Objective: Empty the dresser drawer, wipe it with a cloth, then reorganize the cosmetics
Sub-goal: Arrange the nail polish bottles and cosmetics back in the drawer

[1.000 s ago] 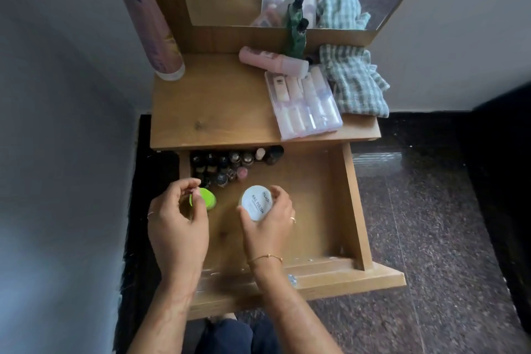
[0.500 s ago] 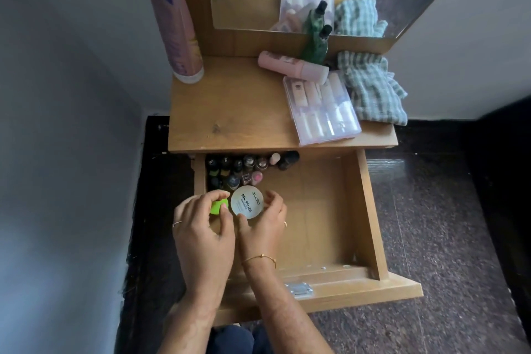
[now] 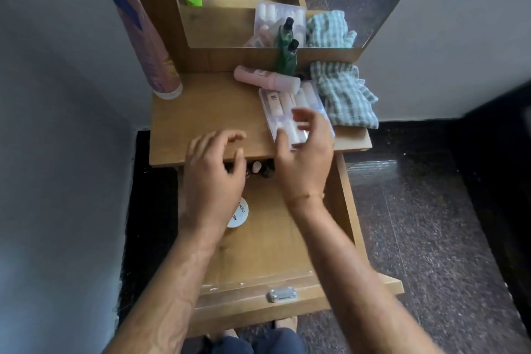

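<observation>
Head view: right hand [image 3: 304, 164] over clear case [image 3: 287, 106] at dresser top [image 3: 207, 112] edge.

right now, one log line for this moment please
left hand: open, over drawer | right hand: open, reaching clear plastic case | round white jar: in wooden drawer

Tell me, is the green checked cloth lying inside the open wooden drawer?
No, the green checked cloth lies crumpled on the dresser top beside the mirror, above the open wooden drawer.
</observation>
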### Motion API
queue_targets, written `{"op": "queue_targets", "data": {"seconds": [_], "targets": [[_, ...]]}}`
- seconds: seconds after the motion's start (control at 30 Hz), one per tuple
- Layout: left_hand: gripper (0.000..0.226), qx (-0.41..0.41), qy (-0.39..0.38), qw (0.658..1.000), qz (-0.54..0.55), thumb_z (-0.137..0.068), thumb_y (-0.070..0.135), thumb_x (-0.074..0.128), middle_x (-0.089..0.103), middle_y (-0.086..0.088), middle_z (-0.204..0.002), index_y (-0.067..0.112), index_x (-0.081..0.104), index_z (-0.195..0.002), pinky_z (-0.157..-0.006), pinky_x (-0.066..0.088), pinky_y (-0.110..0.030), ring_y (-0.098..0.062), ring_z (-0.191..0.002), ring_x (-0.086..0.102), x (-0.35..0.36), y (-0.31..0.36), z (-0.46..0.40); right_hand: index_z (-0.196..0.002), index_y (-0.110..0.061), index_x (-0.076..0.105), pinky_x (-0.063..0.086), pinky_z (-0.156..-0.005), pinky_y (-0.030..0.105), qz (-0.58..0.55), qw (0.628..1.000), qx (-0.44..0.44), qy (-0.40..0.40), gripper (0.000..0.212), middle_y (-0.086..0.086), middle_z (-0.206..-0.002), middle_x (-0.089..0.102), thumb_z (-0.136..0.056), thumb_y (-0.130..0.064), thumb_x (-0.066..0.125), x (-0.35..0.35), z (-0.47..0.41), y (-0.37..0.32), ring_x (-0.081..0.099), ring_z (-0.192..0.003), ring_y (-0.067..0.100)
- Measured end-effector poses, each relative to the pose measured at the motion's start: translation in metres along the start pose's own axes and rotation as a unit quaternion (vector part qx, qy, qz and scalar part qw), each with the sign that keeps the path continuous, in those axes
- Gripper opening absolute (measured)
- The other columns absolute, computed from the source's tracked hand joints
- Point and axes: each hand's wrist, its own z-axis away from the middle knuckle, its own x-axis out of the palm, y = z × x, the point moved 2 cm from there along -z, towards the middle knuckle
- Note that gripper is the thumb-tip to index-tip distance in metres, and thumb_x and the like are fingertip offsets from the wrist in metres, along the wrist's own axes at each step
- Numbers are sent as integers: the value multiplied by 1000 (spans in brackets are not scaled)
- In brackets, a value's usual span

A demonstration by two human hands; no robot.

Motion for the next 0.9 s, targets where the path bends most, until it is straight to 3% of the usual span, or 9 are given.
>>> {"op": "queue_targets", "data": {"seconds": [0.13, 0.27, 0.43, 0.53, 0.63, 0.8, 0.9], "targets": [[34, 59, -25, 998, -4, -79, 10, 63, 63, -4, -112, 14, 60, -113, -89, 36, -27, -25, -107, 55, 22, 24, -62, -106, -6, 57, 44, -88, 32, 28, 999, 14, -11, 29, 10, -106, 59, -79, -17, 64, 3, -73, -3, 54, -99, 22], [52, 71, -54, 996, -28, -76, 6, 66, 56, -10, -128, 13, 54, -127, -95, 43, -36, -30, -116, 52, 50, 38, -104, -114, -4, 51, 42, -93, 34, 85, 991, 68, -78, 48, 14, -116, 53, -80, -34, 66, 24, -117, 0, 52, -108, 29], [48, 71, -117, 979, -151, -71, 23, 67, 63, -12, -113, 15, 58, -117, -79, 46, -41, -34, -105, 56, 75, 34, -125, -114, -5, 53, 46, -89, 38, 143, 978, 81, -132, 45, 15, -117, 59, -82, -36, 61, 48, -128, 5, 55, -109, 33], [27, 73, -90, 976, -186, -83, 27, 58, 68, -8, -104, 21, 63, -109, -69, 46, -38, -34, -99, 60, 71, 34, -132, -108, -6, 58, 48, -85, 35, 141, 978, 94, -122, 36, 13, -114, 64, -84, -32, 60, 46, -133, 3, 58, -107, 32], [22, 120, -82, 970, -194, -86, 20, 57, 68, -10, -103, 18, 65, -106, -68, 44, -38, -34, -99, 59, 63, 33, -127, -106, -5, 58, 46, -78, 31, 125, 982, 83, -116, 31, 12, -111, 65, -85, -28, 61, 38, -134, 1, 59, -106, 29], [30, 236, -7, 963, -132, -89, 17, 53, 67, -12, -110, 7, 64, -115, -86, 48, -40, -30, -105, 60, 38, 40, -107, -95, -4, 64, 46, -76, 29, 50, 997, 33, -57, 30, 9, -97, 69, -80, -30, 68, 12, -126, -18, 63, -94, 25], [28, 248, 55, 961, -109, -94, 16, 54, 67, -12, -114, 4, 63, -117, -95, 44, -37, -27, -107, 57, 17, 49, -78, -82, -8, 67, 45, -67, 24, -9, 1000, 6, -3, 25, 4, -81, 70, -76, -31, 74, -19, -101, -31, 64, -78, 19]]}}
